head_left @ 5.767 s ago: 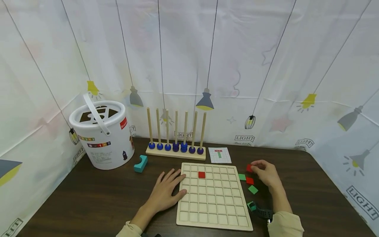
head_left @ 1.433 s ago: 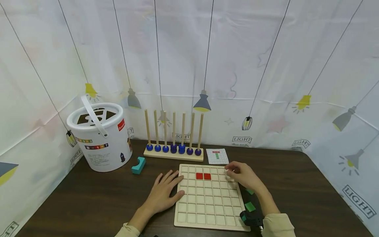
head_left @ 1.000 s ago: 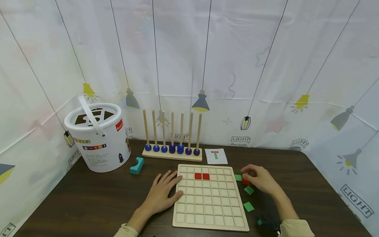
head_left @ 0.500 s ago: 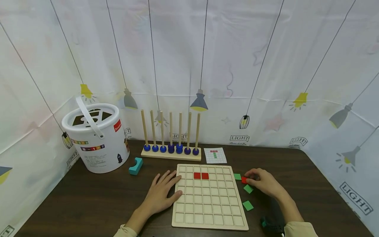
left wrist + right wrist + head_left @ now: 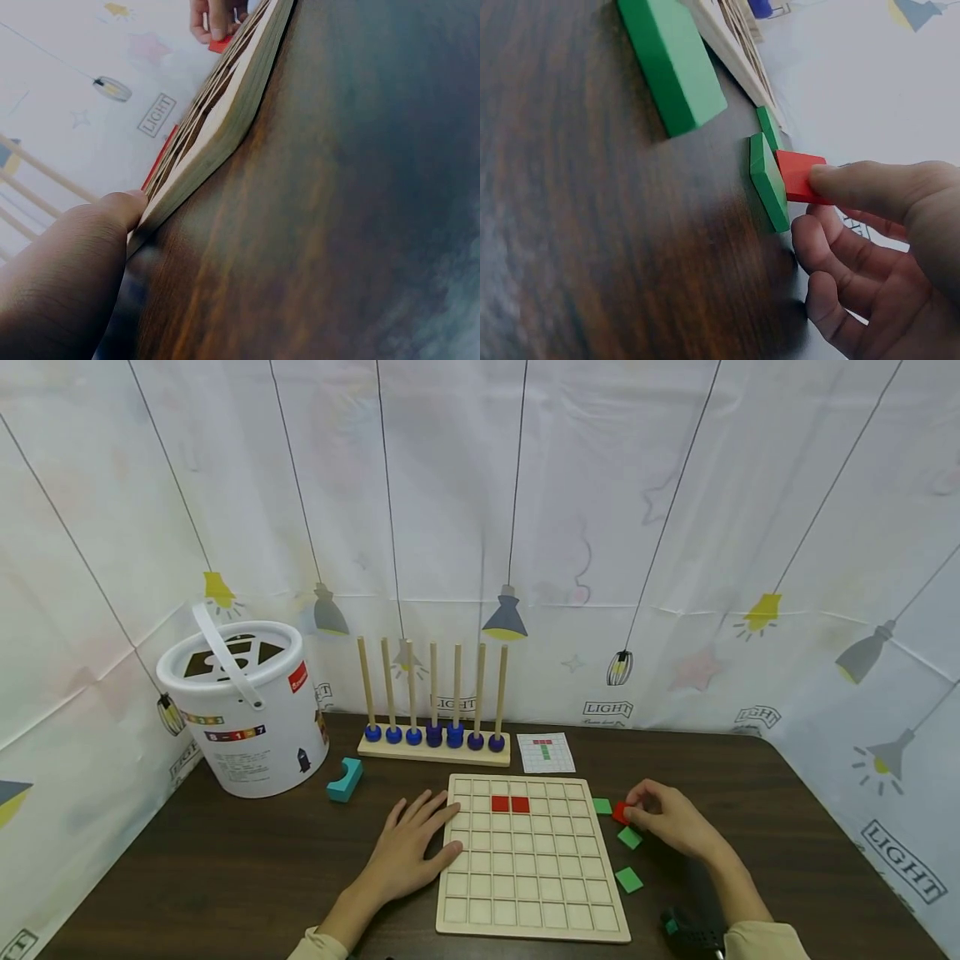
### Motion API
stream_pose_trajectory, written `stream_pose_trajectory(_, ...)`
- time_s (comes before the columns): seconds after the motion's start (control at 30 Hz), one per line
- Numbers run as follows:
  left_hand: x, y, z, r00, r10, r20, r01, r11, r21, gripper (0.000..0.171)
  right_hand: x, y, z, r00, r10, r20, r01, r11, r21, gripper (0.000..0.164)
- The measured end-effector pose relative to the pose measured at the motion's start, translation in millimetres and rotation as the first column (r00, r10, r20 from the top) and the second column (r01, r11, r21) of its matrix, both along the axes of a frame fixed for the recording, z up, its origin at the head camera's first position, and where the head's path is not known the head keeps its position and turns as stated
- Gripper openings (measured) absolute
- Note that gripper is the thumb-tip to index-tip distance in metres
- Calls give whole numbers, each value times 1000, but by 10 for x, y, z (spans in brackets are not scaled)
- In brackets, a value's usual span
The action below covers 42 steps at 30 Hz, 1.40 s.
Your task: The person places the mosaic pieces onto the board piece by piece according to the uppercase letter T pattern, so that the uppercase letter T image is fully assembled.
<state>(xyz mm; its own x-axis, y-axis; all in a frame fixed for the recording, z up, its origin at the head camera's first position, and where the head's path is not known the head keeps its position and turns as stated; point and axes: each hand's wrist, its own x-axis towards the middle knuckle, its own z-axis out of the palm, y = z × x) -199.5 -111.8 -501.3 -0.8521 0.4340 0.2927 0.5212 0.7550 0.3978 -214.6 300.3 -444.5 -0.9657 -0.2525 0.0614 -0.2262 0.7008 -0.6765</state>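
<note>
At the right of the board my right hand [image 5: 672, 818] pinches a red square tile [image 5: 802, 177] between thumb and forefinger. The red tile looks tilted, beside a green tile [image 5: 768, 184]. My left hand [image 5: 411, 853] lies with spread, straight fingers on the left edge of the wooden grid board [image 5: 536, 893]. Two red tiles [image 5: 510, 804] sit side by side in the second row of the board. In the left wrist view, the left thumb or finger [image 5: 124, 206] touches the board's edge.
Other green tiles [image 5: 628, 880] lie on the dark table right of the board. A pattern card [image 5: 558, 763] with a red and green T lies behind it. Farther back stand a peg rack [image 5: 438, 752] with blue beads and a white bucket [image 5: 247, 760]. A teal arched block [image 5: 345, 782] lies left.
A second red tile has come onto the board beside the first. My right hand has moved from the board back to the right and lifted an edge of another red tile. The left hand stays.
</note>
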Motion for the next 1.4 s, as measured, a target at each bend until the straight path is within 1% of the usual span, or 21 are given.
stream_pose_trajectory(0.17,5,0,10,1000,1,-14,-1,1000,-2,57,-18,-3,9,999,-41,0,41,999,-14,20)
stream_pose_trajectory(0.23,4,3,12,1000,-1,-16,1,1000,-3,57,-31,-11,12,998,-71,1,71,997,-14,19)
stream_pose_trajectory(0.4,5,11,13,1000,-2,-14,2,1000,4,57,-76,-50,20,995,-93,-34,93,996,-9,19)
stream_pose_trajectory(0.57,0,15,8,1000,-6,-17,6,1000,17,56,-99,-127,28,997,-76,-32,74,996,-55,20)
stream_pose_trajectory(0.73,-9,19,-1,999,-10,-35,10,1000,6,56,-113,-200,21,999,-40,-23,38,995,-87,22)
stream_pose_trajectory(0.9,-1,9,-1,999,-3,-43,3,1000,1,55,-147,-293,12,1000,-26,-13,25,995,-92,23)
stream_pose_trajectory(1.27,10,5,16,1000,-2,-21,3,1000,5,56,-187,-441,-14,1000,-15,-26,12,994,-107,17)
stream_pose_trajectory(1.4,4,7,10,999,-5,-35,5,1000,7,55,-197,-500,8,999,-18,-31,15,996,-93,17)
